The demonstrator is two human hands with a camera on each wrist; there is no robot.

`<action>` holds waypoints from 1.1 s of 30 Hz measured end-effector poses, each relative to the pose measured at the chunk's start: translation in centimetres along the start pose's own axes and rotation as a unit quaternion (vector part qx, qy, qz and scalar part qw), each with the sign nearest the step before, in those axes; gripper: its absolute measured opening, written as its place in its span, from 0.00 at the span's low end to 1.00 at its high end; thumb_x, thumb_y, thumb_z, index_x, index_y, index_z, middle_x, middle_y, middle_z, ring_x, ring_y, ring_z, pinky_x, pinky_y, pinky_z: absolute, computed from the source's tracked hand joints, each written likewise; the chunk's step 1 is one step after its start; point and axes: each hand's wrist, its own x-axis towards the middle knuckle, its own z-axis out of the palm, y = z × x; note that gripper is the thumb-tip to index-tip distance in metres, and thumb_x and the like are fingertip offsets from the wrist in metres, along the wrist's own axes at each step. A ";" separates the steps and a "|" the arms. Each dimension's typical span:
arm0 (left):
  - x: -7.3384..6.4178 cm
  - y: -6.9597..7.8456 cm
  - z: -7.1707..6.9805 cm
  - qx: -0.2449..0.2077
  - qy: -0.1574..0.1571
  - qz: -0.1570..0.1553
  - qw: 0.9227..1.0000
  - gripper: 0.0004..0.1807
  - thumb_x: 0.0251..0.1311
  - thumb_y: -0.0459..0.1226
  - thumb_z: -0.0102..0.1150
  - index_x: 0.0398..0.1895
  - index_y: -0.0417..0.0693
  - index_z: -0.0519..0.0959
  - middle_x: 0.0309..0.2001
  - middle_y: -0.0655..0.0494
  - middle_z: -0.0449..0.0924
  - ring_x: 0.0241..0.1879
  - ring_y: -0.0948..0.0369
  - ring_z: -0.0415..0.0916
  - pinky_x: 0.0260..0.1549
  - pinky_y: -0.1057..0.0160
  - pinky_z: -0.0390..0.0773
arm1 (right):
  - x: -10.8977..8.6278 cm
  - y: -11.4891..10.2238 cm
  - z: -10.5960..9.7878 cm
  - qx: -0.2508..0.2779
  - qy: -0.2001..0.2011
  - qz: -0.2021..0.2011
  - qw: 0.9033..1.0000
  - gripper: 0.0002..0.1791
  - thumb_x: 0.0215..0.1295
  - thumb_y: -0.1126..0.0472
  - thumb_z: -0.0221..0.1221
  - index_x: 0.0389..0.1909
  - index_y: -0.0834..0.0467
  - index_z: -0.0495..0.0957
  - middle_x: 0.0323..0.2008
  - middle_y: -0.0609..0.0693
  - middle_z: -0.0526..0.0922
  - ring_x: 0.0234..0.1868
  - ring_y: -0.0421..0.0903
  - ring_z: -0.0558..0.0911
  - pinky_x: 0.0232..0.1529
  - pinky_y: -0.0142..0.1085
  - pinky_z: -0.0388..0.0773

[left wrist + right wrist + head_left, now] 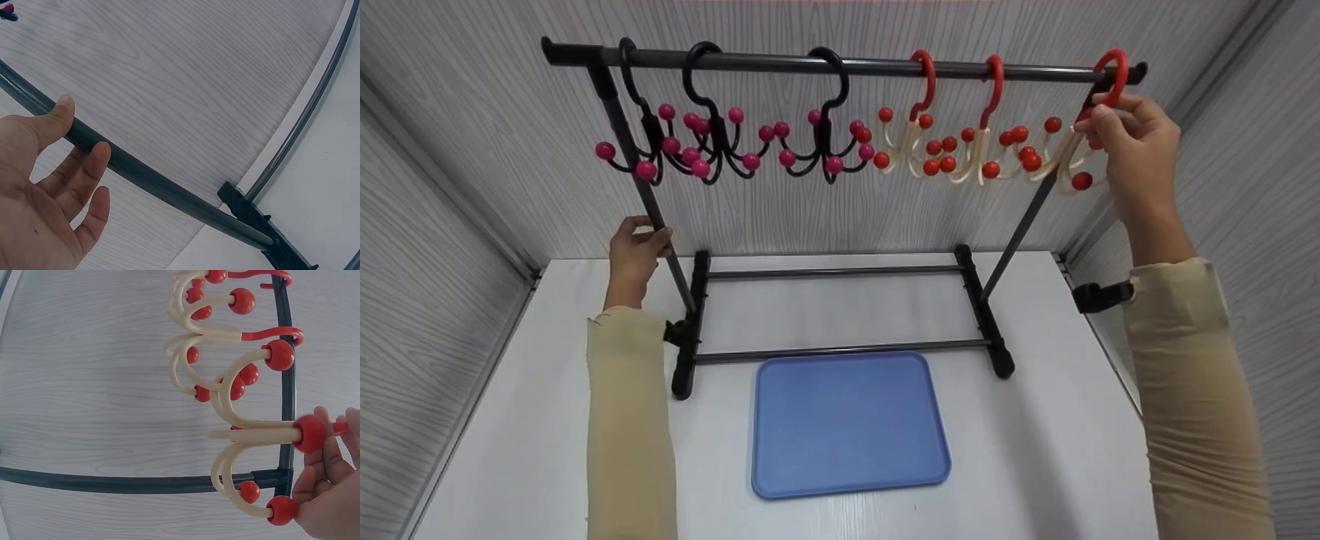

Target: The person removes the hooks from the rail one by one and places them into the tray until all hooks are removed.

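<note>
We see a rack [772, 62] that looks like smooth, dark metal tube with a dull sheen, and feet [994, 341] of matt black plastic. The 3 cream hangers [264, 434] look like smooth plastic, their red hooks [259, 334] and red balls [242, 301] glossy (the balls catch small highlights). The 3 black hangers [823, 139] also look plastic, with shiny pink balls [604, 151]. We find the blue tray [847, 427] matt, the tabletop [720, 450] smooth, the wall panels [840, 217] wood-grained, the sleeves [630, 420] wrinkled cloth.

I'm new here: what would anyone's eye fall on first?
Probably the pink-balled black hangers and red-balled cream hangers, hung in a row along the dark top bar. At its right end, the right hand pinches a red hook. Below, a blue tray lies on the white table.
</note>
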 end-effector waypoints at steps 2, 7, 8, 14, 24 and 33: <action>0.0 0.0 -0.1 0.002 -0.002 -0.003 1.000 0.13 0.62 0.41 0.55 0.47 0.55 0.67 0.32 0.64 0.75 0.28 0.70 0.77 0.27 0.71 0.66 | -0.2 -0.1 -0.1 -0.015 0.000 -0.005 1.000 0.13 0.62 0.60 0.59 0.46 0.59 0.76 0.32 0.48 0.82 0.39 0.43 0.77 0.37 0.31 0.65; -0.2 -0.1 -0.1 0.009 -0.005 0.005 1.000 0.14 0.62 0.42 0.55 0.48 0.55 0.67 0.31 0.66 0.75 0.30 0.70 0.77 0.32 0.67 0.65 | -0.5 -0.2 -0.7 -0.029 0.006 0.000 1.000 0.13 0.61 0.59 0.60 0.45 0.58 0.77 0.30 0.47 0.83 0.37 0.42 0.79 0.29 0.29 0.63; -0.3 -0.1 -0.1 0.008 -0.004 0.007 1.000 0.13 0.61 0.42 0.56 0.48 0.55 0.68 0.31 0.66 0.76 0.30 0.70 0.77 0.32 0.67 0.66 | -0.6 -0.2 -0.9 -0.029 0.009 0.002 1.000 0.13 0.61 0.58 0.60 0.46 0.58 0.77 0.30 0.47 0.83 0.37 0.42 0.79 0.27 0.28 0.63; -0.4 -0.1 -0.1 0.000 -0.007 0.022 1.000 0.10 0.61 0.41 0.56 0.43 0.56 0.68 0.28 0.67 0.76 0.27 0.70 0.77 0.29 0.68 0.66 | -1.2 -0.1 -1.9 -0.019 0.014 0.009 1.000 0.14 0.60 0.59 0.61 0.46 0.58 0.77 0.32 0.48 0.83 0.38 0.43 0.76 0.30 0.30 0.65; -0.1 -0.2 -0.1 -0.002 -0.008 0.017 1.000 0.10 0.61 0.41 0.57 0.42 0.58 0.68 0.28 0.68 0.77 0.26 0.71 0.77 0.28 0.69 0.66 | -3.3 0.4 -2.3 -0.078 -0.012 -0.006 0.997 0.14 0.62 0.58 0.59 0.48 0.57 0.76 0.33 0.46 0.84 0.39 0.42 0.79 0.34 0.32 0.62; -0.2 0.1 -0.2 0.023 -0.013 0.004 1.000 0.17 0.62 0.44 0.55 0.51 0.55 0.66 0.32 0.67 0.74 0.29 0.73 0.76 0.34 0.66 0.66 | -5.5 1.6 -1.6 -0.096 -0.058 -0.009 0.994 0.14 0.62 0.57 0.59 0.46 0.58 0.77 0.32 0.46 0.84 0.36 0.43 0.76 0.25 0.28 0.65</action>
